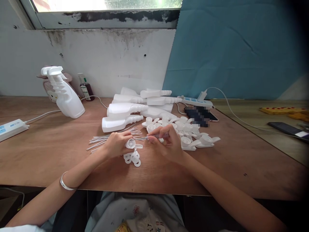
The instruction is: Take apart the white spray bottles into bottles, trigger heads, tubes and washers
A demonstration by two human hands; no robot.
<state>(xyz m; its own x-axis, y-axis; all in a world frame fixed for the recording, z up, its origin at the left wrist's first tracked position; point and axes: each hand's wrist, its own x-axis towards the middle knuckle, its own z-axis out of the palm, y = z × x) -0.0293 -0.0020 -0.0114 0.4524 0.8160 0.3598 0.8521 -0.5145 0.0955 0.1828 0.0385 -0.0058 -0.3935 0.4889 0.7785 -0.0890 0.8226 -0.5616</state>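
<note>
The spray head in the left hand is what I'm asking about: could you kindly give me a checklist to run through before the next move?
1. Left hand grips the spray head: ok.
2. Collar opening turned into view: ok, it faces the camera.
3. Right hand holds the slim tool: ok, shaft pointing toward the spray head.
4. Tool tip touching the spray head: cannot tell at this size.
5. White rings close by: ok, piled just below the left hand.
6. Thin tubes neatly aligned: not ok, they lie loosely fanned out.
</note>
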